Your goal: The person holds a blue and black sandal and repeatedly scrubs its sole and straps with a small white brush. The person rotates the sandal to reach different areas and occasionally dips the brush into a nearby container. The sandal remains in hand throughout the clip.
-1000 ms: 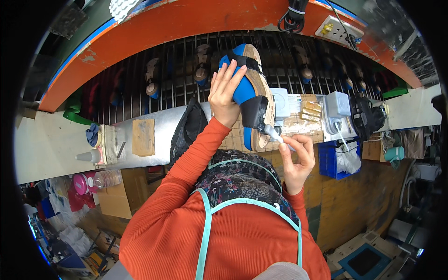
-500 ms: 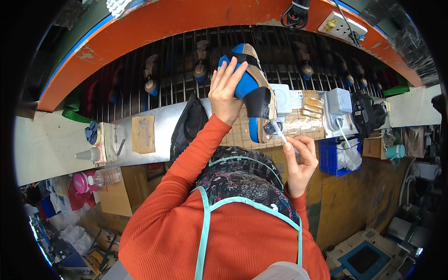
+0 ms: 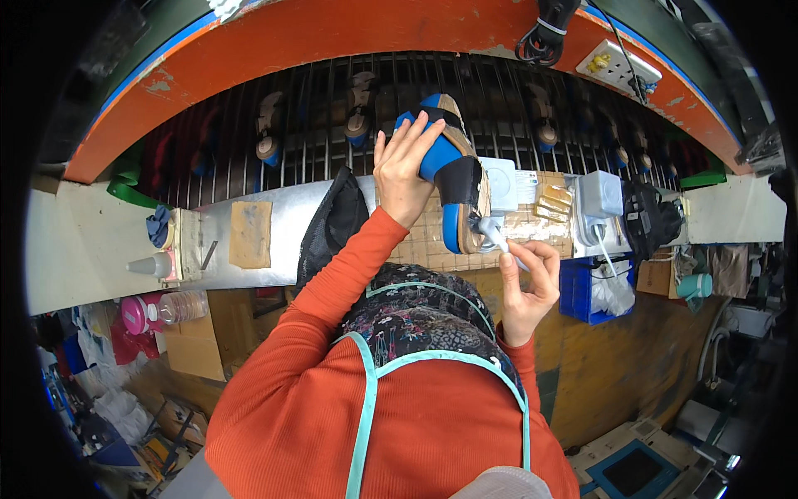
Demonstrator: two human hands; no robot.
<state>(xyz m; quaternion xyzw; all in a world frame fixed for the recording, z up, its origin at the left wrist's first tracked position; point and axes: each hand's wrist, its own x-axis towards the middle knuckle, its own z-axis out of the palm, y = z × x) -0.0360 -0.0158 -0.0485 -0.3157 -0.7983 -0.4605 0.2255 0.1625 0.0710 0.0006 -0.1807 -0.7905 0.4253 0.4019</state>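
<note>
My left hand (image 3: 405, 170) grips a blue and black sandal (image 3: 449, 170) and holds it up on edge over the workbench, with its tan sole edge turned to the right. My right hand (image 3: 528, 283) pinches a small white brush-like tool (image 3: 492, 234) whose tip touches the sandal's lower sole edge. Both arms wear orange sleeves, and a patterned apron with teal straps hangs below them.
A metal rod rack (image 3: 332, 100) behind the bench holds several sandals. A black mesh piece (image 3: 332, 220), a tan sponge pad (image 3: 249, 234), white boxes (image 3: 598, 195), a blue bin (image 3: 594, 291) and a white squeeze bottle (image 3: 154, 266) lie around the bench.
The sandal has stayed raised in my left hand. My right hand has shifted the tool's tip slightly along the sole edge.
</note>
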